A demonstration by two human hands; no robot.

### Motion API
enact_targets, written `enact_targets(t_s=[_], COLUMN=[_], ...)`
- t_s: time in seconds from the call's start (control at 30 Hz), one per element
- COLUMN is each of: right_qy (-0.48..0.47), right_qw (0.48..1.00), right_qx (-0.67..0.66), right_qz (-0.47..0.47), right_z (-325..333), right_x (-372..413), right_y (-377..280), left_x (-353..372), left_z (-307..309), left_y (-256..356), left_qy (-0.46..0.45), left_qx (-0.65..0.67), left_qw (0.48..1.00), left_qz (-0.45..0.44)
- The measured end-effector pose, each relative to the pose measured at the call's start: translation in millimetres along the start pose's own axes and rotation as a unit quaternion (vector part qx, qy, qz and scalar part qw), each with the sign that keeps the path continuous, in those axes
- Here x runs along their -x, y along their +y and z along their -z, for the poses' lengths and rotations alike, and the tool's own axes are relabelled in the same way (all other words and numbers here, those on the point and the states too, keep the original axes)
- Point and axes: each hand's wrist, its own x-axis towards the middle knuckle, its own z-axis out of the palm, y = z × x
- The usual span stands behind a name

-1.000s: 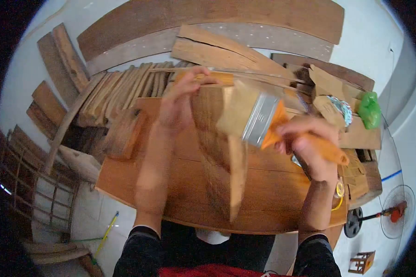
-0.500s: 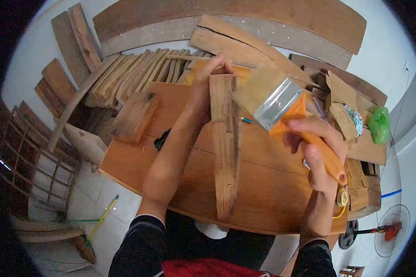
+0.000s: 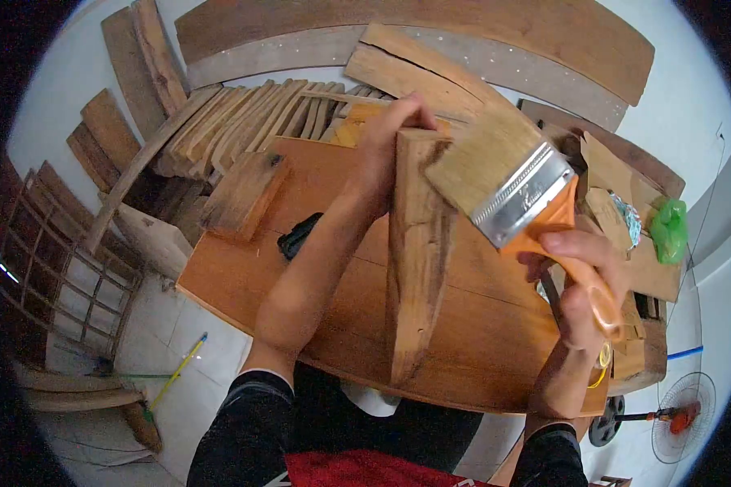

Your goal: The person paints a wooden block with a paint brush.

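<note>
My left hand [image 3: 387, 151] grips the far end of a long wooden plank [image 3: 416, 268], tilting it up from the orange-brown tabletop [image 3: 244, 276]. My right hand [image 3: 586, 286] holds the orange handle of a wide paintbrush [image 3: 511, 191] with a metal ferrule and pale bristles. The bristles sit over the plank's upper right edge, close to my left hand.
A short wood block [image 3: 244, 195] and a small black object [image 3: 299, 235] lie left of the plank. Several wood slats [image 3: 236, 126] are stacked behind. Cardboard scraps [image 3: 617, 183] and a green bag [image 3: 670, 231] sit at right. A floor fan [image 3: 678, 418] stands below.
The plank's far end has been lifted and turned more on edge by my left hand. The brush has moved down and closer to the plank's top.
</note>
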Motion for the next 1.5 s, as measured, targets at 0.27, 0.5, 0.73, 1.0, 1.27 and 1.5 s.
enact_targets(t_s=[0.27, 0.5, 0.73, 1.0, 1.27, 1.5], right_qy=[0.028, -0.083, -0.045, -0.146, -0.182, -0.166], right_qw=[0.999, 0.995, 0.996, 0.988, 0.983, 0.986], right_qx=[-0.024, -0.053, -0.077, -0.031, 0.016, -0.018], right_qz=[0.018, 0.019, 0.025, 0.034, 0.022, 0.015], right_z=[-7.2, -3.7, -14.5, -14.5, 4.9, 8.4], right_x=[3.3, 2.9, 3.7, -5.4, -9.1, -6.4], right_y=[8.0, 7.1, 5.1, 2.6, -1.3, -0.1], left_x=[-2.1, -4.2, -4.3, -10.0, -7.0, -5.1], left_z=[0.6, 2.6, 3.7, 8.3, 8.0, 6.2], left_y=[0.3, -1.1, -0.5, -3.7, 0.8, 2.1], left_qy=[-0.035, -0.077, -0.100, -0.077, -0.076, -0.097], left_qx=[0.002, 0.029, 0.049, 0.033, 0.019, 0.048], left_qw=[0.999, 0.997, 0.993, 0.996, 0.997, 0.994], left_qz=[0.003, 0.016, 0.026, 0.023, 0.023, 0.030])
